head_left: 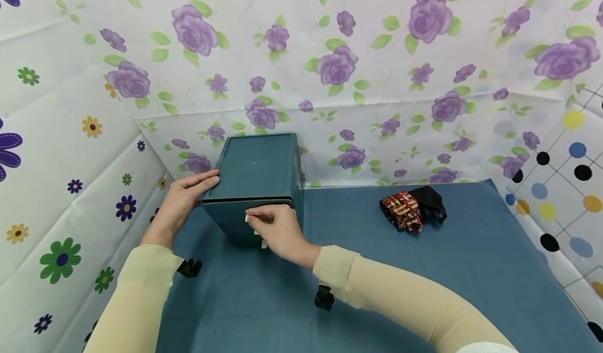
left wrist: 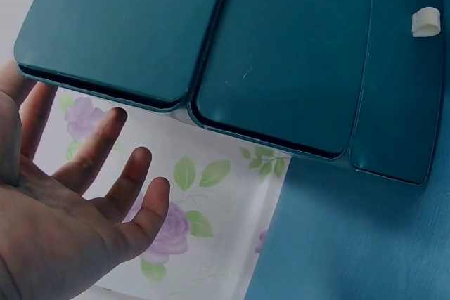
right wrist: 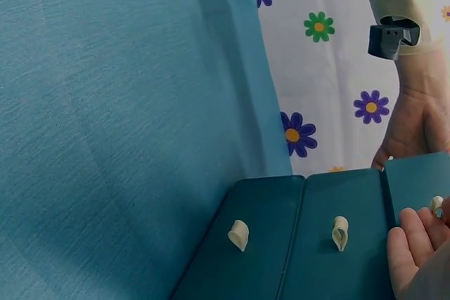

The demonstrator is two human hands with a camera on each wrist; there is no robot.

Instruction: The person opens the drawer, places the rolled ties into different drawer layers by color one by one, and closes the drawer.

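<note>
A dark teal drawer box (head_left: 259,167) stands against the back wall, its front carrying three stacked drawers with cream loop tabs. My right hand (head_left: 279,233) pinches the top drawer's pull tab (right wrist: 436,206) between thumb and fingers. The middle pull tab (right wrist: 340,234) and bottom pull tab (right wrist: 239,235) hang free below it. On the box's left side, my left hand (head_left: 188,190) rests at the upper edge; in the left wrist view its other fingers spread loosely beside the box. A thin dark gap runs between the box's top and the top drawer front.
A red-and-cream woven cloth item (head_left: 404,211) with a black part (head_left: 430,203) lies to the right on the blue tabletop (head_left: 358,248). Flower-printed sheeting (head_left: 339,70) rises behind and at the left, and a dotted sheet (head_left: 560,185) at the right.
</note>
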